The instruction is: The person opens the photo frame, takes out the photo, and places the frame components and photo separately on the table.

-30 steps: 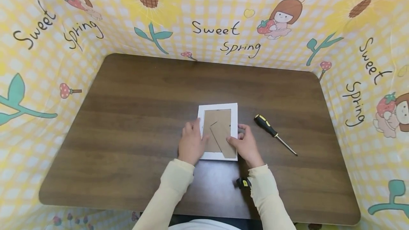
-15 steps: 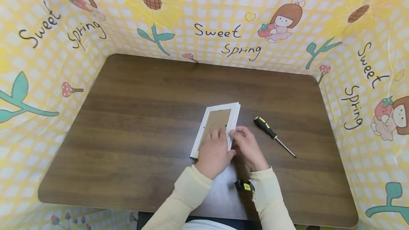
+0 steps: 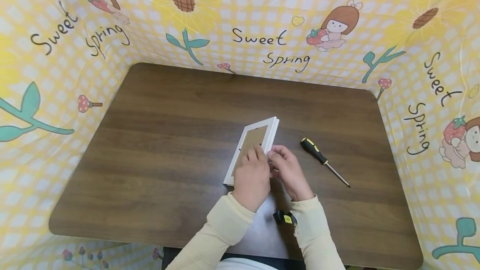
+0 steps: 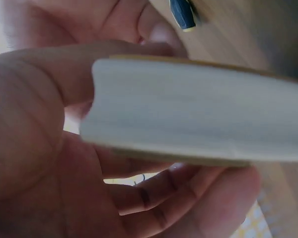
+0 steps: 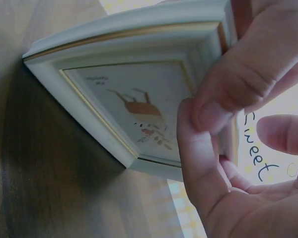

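A white picture frame (image 3: 271, 132) stands tilted on the table, its brown backing (image 3: 256, 136) facing up and its right side raised. My left hand (image 3: 250, 180) grips its near right part, with the thumb on the front and the fingers across the backing. On the front, in the right wrist view, a picture of a deer with flowers (image 5: 144, 111) shows. My right hand (image 3: 290, 174) is at the raised right edge. Its index finger touches the front beside the left thumb, while its own thumb (image 5: 283, 134) stays apart from the frame.
A black and yellow screwdriver (image 3: 324, 161) lies right of the hands on the brown table (image 3: 168, 136). Beside the right sleeve is a small black thing with a yellow patch (image 3: 283, 218). Patterned yellow cloth (image 3: 255, 7) surrounds the table's back and sides.
The frame has gone from nearly flat to tilted, its right side up. My left hand has moved from its left edge across the backing to the right. The right thumb has left the backing.
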The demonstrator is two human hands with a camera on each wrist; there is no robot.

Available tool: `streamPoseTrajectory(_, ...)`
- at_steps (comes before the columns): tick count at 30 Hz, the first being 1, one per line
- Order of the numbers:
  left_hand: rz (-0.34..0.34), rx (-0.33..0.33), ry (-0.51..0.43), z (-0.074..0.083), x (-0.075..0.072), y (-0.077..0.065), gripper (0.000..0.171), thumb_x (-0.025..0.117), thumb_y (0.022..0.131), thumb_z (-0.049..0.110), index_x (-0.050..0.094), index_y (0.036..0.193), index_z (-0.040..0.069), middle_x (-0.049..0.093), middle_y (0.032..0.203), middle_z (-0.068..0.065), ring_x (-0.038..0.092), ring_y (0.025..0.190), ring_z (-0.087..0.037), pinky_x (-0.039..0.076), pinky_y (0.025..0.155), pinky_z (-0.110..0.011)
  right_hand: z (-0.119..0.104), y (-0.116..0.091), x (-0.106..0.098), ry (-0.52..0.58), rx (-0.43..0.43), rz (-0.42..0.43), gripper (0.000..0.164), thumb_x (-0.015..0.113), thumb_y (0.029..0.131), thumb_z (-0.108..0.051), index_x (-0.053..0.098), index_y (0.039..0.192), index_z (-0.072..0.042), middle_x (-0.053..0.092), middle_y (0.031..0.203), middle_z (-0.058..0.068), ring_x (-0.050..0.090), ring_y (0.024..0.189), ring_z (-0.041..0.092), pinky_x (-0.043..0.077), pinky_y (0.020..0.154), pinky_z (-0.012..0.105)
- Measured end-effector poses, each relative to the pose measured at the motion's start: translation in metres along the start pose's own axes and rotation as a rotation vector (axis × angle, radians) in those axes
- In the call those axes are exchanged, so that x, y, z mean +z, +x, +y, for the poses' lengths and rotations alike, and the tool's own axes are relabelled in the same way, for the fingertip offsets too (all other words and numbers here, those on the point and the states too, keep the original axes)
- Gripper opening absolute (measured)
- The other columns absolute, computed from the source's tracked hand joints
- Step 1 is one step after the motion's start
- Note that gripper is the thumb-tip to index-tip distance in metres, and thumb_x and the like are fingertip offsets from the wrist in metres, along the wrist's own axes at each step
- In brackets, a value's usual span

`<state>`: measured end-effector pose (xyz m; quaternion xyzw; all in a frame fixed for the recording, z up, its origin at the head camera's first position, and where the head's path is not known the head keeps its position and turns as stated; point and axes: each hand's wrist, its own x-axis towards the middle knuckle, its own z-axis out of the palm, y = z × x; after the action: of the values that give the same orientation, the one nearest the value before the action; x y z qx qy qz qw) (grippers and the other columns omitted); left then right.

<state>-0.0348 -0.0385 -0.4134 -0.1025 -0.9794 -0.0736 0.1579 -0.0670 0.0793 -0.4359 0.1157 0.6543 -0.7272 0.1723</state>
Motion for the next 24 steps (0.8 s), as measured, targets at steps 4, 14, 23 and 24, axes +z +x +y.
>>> streamPoseTrajectory(4,0.039,-0.028,0.086,0.001,0.000,0.001,0.061,0.085,0.078,0.023,0.063,0.122,-0.012,0.065,0.094,-0.019,0.065,0.073,-0.026,0.053,0.048,-0.030,0.004,0.002,-0.002,-0.007,-0.011,-0.021,0.028,0.052,0.104,-0.014,0.053,0.126,0.003,0.061,0.095,0.008,0.063,0.073,0.017,0.054,0.064,0.031)
streamPoseTrajectory(14,0.039,-0.137,0.097,-0.011,-0.001,0.011,0.064,0.076,0.087,0.012,0.050,0.144,0.000,0.060,0.085,-0.018,0.060,0.065,-0.026,0.050,0.042,-0.034,0.017,0.006,-0.007,0.006,-0.001,-0.044,0.035,0.049,0.106,-0.014,0.050,0.135,0.005,0.063,0.097,0.017,0.068,0.075,0.024,0.059,0.068,0.040)
streamPoseTrajectory(23,0.081,-0.200,-0.160,-0.036,-0.002,0.019,0.069,0.073,0.081,0.000,0.044,0.143,-0.004,0.058,0.079,-0.019,0.061,0.059,-0.033,0.050,0.043,-0.045,0.028,0.012,-0.010,0.013,0.003,-0.004,0.036,0.051,0.105,-0.013,0.049,0.134,0.009,0.064,0.098,0.022,0.068,0.073,0.023,0.058,0.065,0.037)
streamPoseTrajectory(24,0.074,-0.209,-0.200,-0.038,-0.003,0.019,0.069,0.073,0.081,0.000,0.043,0.143,-0.004,0.058,0.079,-0.020,0.061,0.058,-0.034,0.049,0.043,-0.046,0.030,0.014,-0.010,0.011,0.007,0.002,0.036,0.051,0.105,-0.013,0.049,0.133,0.009,0.064,0.097,0.021,0.068,0.073,0.023,0.058,0.065,0.036)
